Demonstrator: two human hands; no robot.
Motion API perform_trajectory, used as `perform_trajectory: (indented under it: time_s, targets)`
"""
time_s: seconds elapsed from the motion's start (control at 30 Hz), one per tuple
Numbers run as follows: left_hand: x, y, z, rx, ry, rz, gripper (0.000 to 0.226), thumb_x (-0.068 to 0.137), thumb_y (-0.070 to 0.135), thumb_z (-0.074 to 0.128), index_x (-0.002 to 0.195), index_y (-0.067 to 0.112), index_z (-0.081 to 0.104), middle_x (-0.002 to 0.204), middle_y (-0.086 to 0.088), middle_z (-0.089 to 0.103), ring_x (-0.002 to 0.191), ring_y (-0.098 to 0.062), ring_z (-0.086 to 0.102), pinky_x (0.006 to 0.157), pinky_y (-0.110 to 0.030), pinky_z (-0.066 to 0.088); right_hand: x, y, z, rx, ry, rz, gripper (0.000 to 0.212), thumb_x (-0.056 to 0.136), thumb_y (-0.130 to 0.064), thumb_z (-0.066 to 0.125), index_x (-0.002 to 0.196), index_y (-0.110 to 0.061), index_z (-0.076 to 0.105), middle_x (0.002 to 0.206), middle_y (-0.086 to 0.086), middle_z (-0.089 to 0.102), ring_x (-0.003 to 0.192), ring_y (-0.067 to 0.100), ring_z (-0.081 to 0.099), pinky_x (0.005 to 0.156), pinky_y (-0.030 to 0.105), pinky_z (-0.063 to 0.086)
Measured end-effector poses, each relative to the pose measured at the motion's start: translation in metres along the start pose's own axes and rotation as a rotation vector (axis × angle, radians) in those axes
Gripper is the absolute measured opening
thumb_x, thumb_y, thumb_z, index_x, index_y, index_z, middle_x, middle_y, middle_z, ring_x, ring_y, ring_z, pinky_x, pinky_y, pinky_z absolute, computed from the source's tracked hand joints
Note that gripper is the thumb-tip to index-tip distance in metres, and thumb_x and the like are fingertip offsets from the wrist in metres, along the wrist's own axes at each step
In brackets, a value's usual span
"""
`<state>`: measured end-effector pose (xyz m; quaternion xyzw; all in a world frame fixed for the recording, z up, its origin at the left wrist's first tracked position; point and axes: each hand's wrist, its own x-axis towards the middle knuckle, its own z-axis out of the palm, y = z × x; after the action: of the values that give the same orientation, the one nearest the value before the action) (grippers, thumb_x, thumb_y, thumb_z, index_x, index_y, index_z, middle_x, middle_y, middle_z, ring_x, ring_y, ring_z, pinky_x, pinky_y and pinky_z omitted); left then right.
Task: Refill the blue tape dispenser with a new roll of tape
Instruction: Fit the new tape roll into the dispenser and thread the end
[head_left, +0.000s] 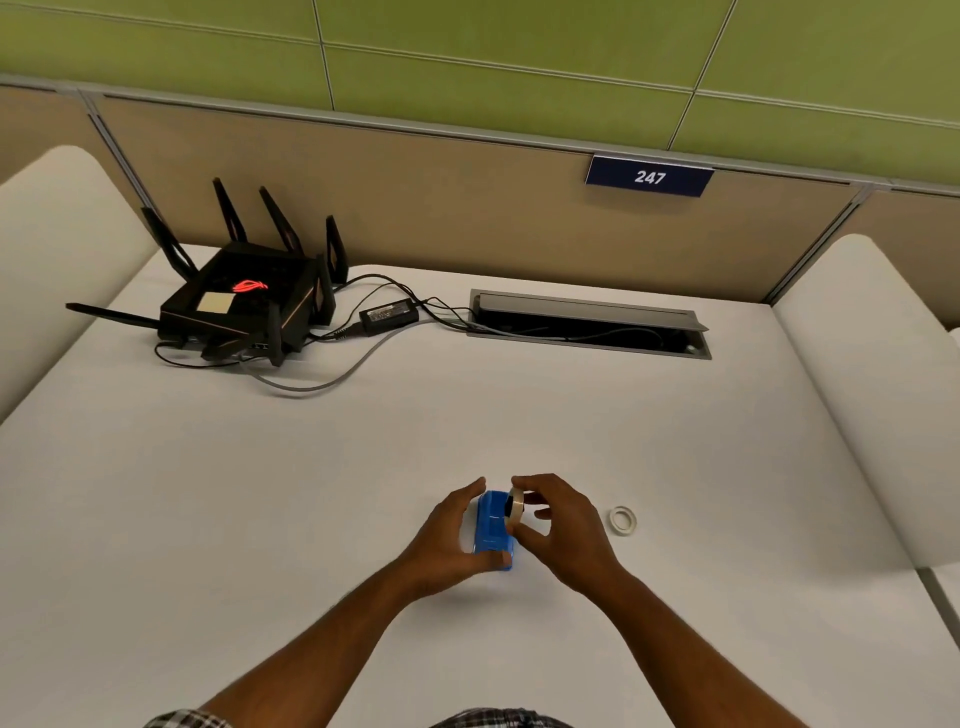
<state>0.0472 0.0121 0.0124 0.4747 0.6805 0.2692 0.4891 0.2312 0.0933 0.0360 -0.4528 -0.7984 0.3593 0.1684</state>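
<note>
The blue tape dispenser (492, 525) rests on the white desk (467, 426) in front of me. My left hand (448, 535) wraps around its left side, thumb across the near end. My right hand (558, 525) pinches a clear roll of tape (516, 506) with a dark hub between thumb and fingers, pressed against the dispenser's upper right side. A small white empty tape core (623, 519) lies flat on the desk, a little to the right of my right hand.
A black router (244, 304) with several antennas sits at the back left, with a power brick (388, 315) and cables trailing to an open cable hatch (589, 325) at the back. A partition with a "247" sign (649, 177) stands behind.
</note>
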Motion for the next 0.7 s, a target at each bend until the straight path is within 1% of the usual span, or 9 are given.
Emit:
perform_trajectory:
  time_s: [0.07,0.17,0.23,0.3,0.4,0.5,0.7]
  targets:
    - [0.003,-0.002,0.002,0.082,-0.022,0.017,0.112,0.065,0.057,0.082,0.151,0.039,0.013,0.162,0.013,0.019,0.146,-0.015,0.027,0.114,-0.036,0.032,0.005,0.000,0.003,-0.014,-0.016,0.012,0.053,0.085,-0.031,0.080,0.134,-0.027,0.059,0.129,-0.009,0.066,0.112,0.007,0.065,0.095,0.030,0.058]
    - [0.009,-0.005,0.003,0.138,-0.019,0.040,0.116,0.066,0.053,0.084,0.153,0.038,0.009,0.162,0.012,0.018,0.147,-0.014,0.026,0.116,-0.036,0.031,0.012,-0.001,0.008,-0.030,-0.031,-0.002,0.051,0.085,-0.030,0.079,0.132,-0.026,0.059,0.128,-0.010,0.065,0.113,0.006,0.064,0.097,0.032,0.056]
    - [0.011,-0.010,0.001,0.154,-0.023,0.044,0.115,0.067,0.048,0.085,0.153,0.036,0.010,0.161,0.012,0.021,0.146,-0.013,0.028,0.117,-0.035,0.031,0.015,-0.001,0.011,-0.038,-0.040,-0.004,0.052,0.085,-0.029,0.079,0.133,-0.027,0.058,0.130,-0.011,0.064,0.114,0.005,0.062,0.099,0.031,0.055]
    - [0.014,-0.015,-0.003,0.151,-0.020,0.044,0.111,0.069,0.043,0.086,0.153,0.034,0.014,0.160,0.012,0.026,0.144,-0.011,0.032,0.116,-0.032,0.032,0.018,0.000,0.014,-0.026,-0.048,0.007,0.054,0.085,-0.028,0.080,0.134,-0.028,0.057,0.131,-0.012,0.063,0.115,0.004,0.061,0.100,0.030,0.055]
    - [0.016,-0.021,-0.008,0.142,-0.014,0.045,0.105,0.069,0.043,0.085,0.152,0.034,0.022,0.158,0.011,0.031,0.141,-0.009,0.034,0.115,-0.028,0.032,0.020,0.002,0.017,-0.006,-0.057,0.015,0.053,0.085,-0.027,0.079,0.133,-0.028,0.057,0.129,-0.013,0.064,0.115,0.004,0.062,0.099,0.030,0.055]
    - [0.017,-0.026,-0.007,0.129,-0.012,0.030,0.103,0.070,0.043,0.085,0.152,0.033,0.023,0.159,0.009,0.030,0.143,-0.011,0.033,0.117,-0.030,0.032,0.022,0.005,0.019,-0.012,-0.067,0.010,0.050,0.085,-0.025,0.079,0.131,-0.026,0.059,0.127,-0.012,0.064,0.114,0.005,0.062,0.098,0.028,0.056]
    - [0.016,-0.029,-0.002,0.118,0.010,0.014,0.101,0.073,0.041,0.083,0.153,0.031,0.022,0.161,0.006,0.027,0.145,-0.014,0.030,0.118,-0.033,0.031,0.023,0.011,0.020,-0.058,-0.109,-0.006,0.048,0.086,-0.024,0.078,0.131,-0.026,0.060,0.130,-0.009,0.063,0.115,0.008,0.060,0.096,0.026,0.056]
